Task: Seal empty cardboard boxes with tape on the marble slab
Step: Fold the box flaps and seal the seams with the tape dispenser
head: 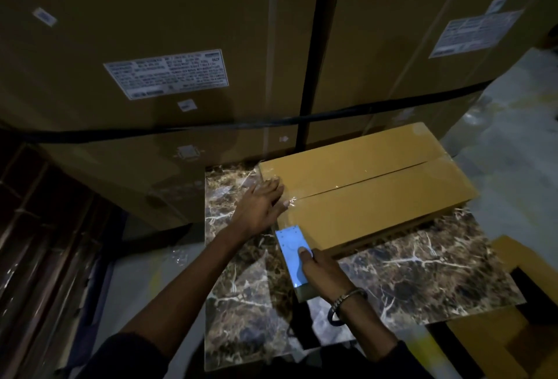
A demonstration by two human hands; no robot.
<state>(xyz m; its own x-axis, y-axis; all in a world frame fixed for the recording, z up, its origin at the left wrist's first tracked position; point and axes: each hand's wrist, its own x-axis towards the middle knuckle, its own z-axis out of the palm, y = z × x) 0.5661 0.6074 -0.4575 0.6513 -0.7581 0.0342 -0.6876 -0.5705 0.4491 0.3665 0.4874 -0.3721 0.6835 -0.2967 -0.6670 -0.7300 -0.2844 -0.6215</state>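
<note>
Cardboard box (371,188) unmarked; stacked cartons' white labels (166,73) illegible.

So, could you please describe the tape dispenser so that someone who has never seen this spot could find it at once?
Find the brown marble slab with white veins, in front of the tall stacked cartons. On it lies a flat cardboard box; at that box's near left corner, the right hand grips the tape dispenser. It is the only pale blue thing among all the brown.
</note>
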